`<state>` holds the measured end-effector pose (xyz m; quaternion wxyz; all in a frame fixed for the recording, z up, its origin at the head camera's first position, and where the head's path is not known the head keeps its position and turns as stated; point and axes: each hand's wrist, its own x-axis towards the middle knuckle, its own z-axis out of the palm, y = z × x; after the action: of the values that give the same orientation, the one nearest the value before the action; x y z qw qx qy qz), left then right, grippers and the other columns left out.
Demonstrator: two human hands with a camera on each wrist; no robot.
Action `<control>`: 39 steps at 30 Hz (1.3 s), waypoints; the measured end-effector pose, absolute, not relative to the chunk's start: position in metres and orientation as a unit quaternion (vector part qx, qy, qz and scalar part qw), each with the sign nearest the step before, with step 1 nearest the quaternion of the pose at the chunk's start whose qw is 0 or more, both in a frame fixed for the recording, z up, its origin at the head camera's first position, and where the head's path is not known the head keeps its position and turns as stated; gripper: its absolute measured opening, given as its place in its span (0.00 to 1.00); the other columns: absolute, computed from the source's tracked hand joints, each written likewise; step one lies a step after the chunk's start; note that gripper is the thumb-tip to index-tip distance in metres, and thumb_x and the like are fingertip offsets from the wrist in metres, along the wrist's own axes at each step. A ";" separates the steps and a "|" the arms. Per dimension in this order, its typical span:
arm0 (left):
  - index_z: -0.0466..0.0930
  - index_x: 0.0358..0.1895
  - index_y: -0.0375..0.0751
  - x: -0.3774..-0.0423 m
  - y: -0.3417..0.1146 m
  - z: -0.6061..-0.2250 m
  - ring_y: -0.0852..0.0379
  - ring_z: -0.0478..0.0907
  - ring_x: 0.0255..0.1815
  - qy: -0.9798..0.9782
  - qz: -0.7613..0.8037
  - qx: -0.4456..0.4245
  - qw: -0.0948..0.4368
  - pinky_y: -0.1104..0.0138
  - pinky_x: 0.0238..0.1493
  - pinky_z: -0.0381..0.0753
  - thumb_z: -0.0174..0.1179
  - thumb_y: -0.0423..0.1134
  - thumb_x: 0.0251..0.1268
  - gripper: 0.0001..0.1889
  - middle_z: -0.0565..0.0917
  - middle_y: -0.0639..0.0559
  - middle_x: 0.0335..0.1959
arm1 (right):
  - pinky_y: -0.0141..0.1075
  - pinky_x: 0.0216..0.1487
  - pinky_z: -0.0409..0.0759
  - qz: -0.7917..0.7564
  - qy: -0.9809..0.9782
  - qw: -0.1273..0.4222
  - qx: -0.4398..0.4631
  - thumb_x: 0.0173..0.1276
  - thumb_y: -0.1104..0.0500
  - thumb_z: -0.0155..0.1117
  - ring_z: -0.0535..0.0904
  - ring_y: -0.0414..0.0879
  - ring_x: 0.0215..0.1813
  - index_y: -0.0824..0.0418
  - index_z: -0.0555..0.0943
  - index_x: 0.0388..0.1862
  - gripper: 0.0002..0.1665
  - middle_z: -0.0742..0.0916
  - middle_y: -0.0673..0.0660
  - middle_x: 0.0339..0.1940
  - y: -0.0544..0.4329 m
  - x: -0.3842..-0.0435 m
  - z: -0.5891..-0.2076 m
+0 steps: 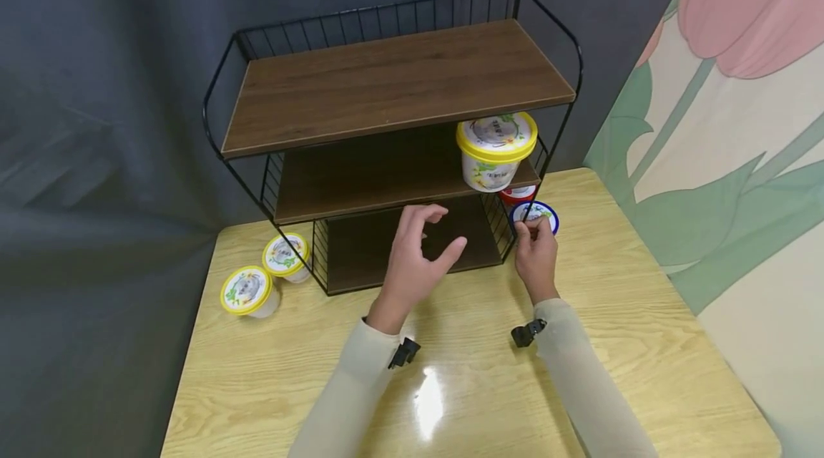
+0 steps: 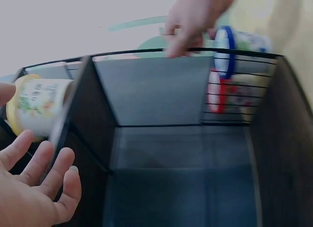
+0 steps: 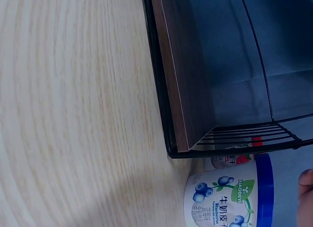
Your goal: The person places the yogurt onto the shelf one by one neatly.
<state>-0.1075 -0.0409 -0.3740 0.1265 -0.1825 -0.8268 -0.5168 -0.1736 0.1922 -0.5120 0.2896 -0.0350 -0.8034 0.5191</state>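
Note:
My left hand [image 1: 417, 272] stands in front of the rack with thumb and fingers spread, holding nothing. Close to it in the left wrist view is a yellow-lidded tub [image 2: 41, 104], which sits at the right end of the middle shelf [image 1: 360, 179]. Beside the rack's right front post, my right hand [image 1: 537, 257] has its fingers loosely bent near the blue-lidded blueberry tub [image 1: 534, 211]. The right wrist view shows only a fingertip [image 3: 305, 195], apart from the blue lid. Behind that tub is a red-lidded tub [image 1: 518, 193], partly hidden.
The black wire rack has brown boards, including a top board [image 1: 399, 86] and a bottom board [image 1: 412, 243]. Two more yellow-lidded tubs, one nearer [image 1: 247, 292] and one farther [image 1: 286, 255], stand left of it. A dark curtain [image 1: 116, 122] hangs behind the wooden table [image 1: 463, 401].

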 end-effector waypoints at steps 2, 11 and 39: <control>0.73 0.60 0.49 -0.104 -0.047 -0.387 0.54 0.70 0.60 -0.834 -0.509 -0.179 0.114 0.56 0.56 0.74 0.64 0.49 0.67 0.22 0.72 0.51 0.57 | 0.21 0.34 0.65 0.520 -0.803 0.288 -0.038 0.74 0.60 0.59 0.68 0.30 0.32 0.72 0.71 0.39 0.14 0.82 0.67 0.33 0.192 -0.173 -0.512; 0.78 0.53 0.51 -0.085 -0.110 -0.457 0.52 0.74 0.54 -0.863 -0.491 -0.082 0.088 0.55 0.52 0.75 0.64 0.45 0.68 0.13 0.75 0.53 0.51 | 0.22 0.34 0.65 0.524 -0.802 0.286 -0.029 0.74 0.59 0.59 0.68 0.32 0.32 0.72 0.71 0.39 0.14 0.79 0.64 0.31 0.195 -0.173 -0.511; 0.76 0.51 0.31 -0.060 -0.282 -0.508 0.54 0.65 0.39 -0.819 -0.377 0.290 0.320 0.64 0.44 0.63 0.66 0.36 0.62 0.18 0.71 0.43 0.38 | 0.22 0.34 0.66 0.537 -0.805 0.247 -0.048 0.77 0.55 0.56 0.69 0.34 0.34 0.71 0.71 0.43 0.17 0.80 0.61 0.36 0.193 -0.173 -0.509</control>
<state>-0.0604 -0.2816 -0.5077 0.3205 0.2896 -0.8195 -0.3767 -0.1728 0.1932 -0.5088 0.2472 -0.0476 -0.8052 0.5370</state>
